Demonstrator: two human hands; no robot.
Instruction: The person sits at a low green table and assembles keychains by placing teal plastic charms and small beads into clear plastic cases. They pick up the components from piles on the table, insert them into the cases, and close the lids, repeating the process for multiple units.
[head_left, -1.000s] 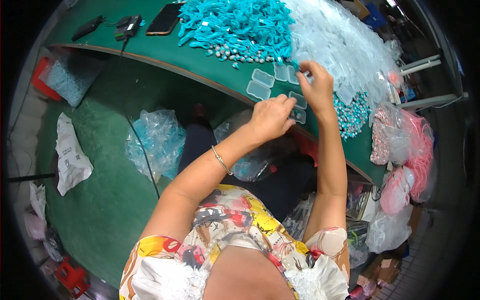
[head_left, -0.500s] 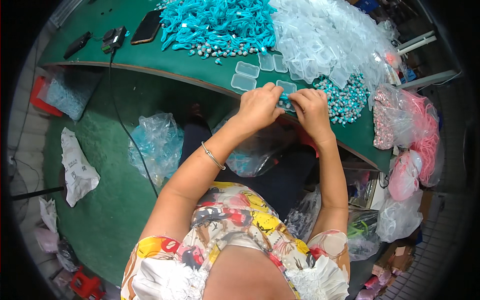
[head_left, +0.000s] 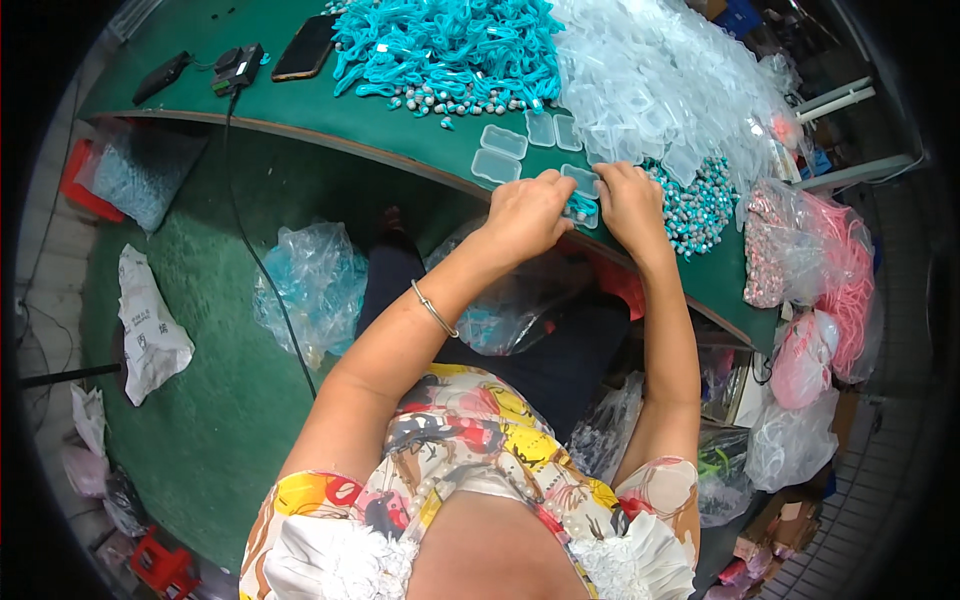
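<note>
Near the table's edge, a small clear plastic box stands with its lid raised, and a piece of teal cord lies inside. My left hand grips the box's left side with bent fingers. On the other side, my right hand has its thumb and fingers closed at the lid's right edge. Just right of it lies a heap of small teal-and-grey plugs. To the left rest an open clear box and, further back, another open one.
Behind my hands are a pile of teal cords and a large heap of clear boxes. A phone and a black device with a cable lie far left. Bags with pink cords hang at the right edge.
The box lid stands more upright and the teal cord now lies down inside the box. My right hand has moved up from the box's front to the lid's edge.
</note>
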